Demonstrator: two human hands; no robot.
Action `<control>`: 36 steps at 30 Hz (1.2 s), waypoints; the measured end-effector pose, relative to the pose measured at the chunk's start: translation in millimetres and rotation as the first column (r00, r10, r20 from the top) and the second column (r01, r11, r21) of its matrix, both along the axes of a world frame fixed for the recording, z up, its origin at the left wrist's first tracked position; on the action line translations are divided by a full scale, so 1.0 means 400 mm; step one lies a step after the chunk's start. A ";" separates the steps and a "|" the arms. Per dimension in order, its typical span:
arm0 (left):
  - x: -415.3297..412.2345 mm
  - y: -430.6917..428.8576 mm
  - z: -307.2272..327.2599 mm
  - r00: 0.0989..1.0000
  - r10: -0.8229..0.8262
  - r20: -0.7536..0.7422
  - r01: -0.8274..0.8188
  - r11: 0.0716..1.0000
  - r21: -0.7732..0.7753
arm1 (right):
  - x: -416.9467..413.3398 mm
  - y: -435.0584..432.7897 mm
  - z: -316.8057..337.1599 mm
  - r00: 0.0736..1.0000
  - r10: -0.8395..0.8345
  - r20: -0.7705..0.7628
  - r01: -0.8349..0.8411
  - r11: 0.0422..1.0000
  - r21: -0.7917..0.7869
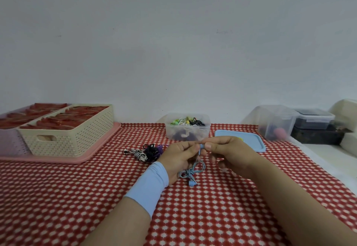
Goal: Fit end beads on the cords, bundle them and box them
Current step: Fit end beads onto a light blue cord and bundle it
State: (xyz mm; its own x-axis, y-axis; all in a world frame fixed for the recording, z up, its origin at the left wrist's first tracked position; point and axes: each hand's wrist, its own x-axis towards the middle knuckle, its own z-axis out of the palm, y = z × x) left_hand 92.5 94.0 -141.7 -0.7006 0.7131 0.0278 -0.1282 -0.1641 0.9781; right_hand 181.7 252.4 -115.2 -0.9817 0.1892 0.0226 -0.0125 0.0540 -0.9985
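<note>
Above the red checked tablecloth [77, 197], my left hand [178, 157] and my right hand [228, 153] meet fingertip to fingertip. Together they pinch a light blue end bead [201, 146] on a light blue cord [190, 172]. The cord hangs in loose loops under my left palm, and a second blue bead [191, 183] dangles at its lower end. Bundled cords, one black-and-white [138, 154], one black and one purple [154, 150], lie left of my hands. Behind them stands a clear box [188, 127] holding coloured cords and beads.
The box's blue lid [249, 139] lies flat behind my right hand. A cream perforated basket [71, 129] of red items sits on a pink tray [58, 158] at the far left. Clear and dark containers [301, 124] stand at the far right.
</note>
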 end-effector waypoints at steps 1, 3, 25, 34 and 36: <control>0.001 -0.001 0.002 1.000 -0.019 0.020 0.019 1.000 0.011 | -0.001 0.000 0.001 1.000 0.006 0.012 -0.006 1.000 -0.004; 0.003 -0.003 0.006 0.997 -0.056 0.049 0.055 0.998 0.032 | -0.001 -0.001 0.002 0.999 0.027 0.036 -0.026 1.000 -0.017; -0.002 0.019 -0.014 0.997 0.072 -0.043 -0.074 0.996 -0.048 | -0.010 0.004 -0.001 0.990 -0.141 -0.016 0.141 0.982 0.127; -0.015 0.014 -0.027 0.973 0.165 -0.164 -0.177 0.982 -0.062 | -0.004 0.007 -0.001 0.986 -0.105 -0.130 0.142 0.938 0.317; -0.015 0.014 -0.026 0.965 0.185 -0.188 -0.201 0.977 -0.071 | -0.009 0.005 -0.003 0.982 -0.117 -0.148 0.164 0.916 0.366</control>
State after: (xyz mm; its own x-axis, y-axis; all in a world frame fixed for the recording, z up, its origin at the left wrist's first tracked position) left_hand 86.4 99.5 -152.1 -0.8144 0.5701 0.1084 0.0759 -0.0805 0.9939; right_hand 177.9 254.2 -116.4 -0.9309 0.2792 0.2355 -0.0963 0.4344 -0.8956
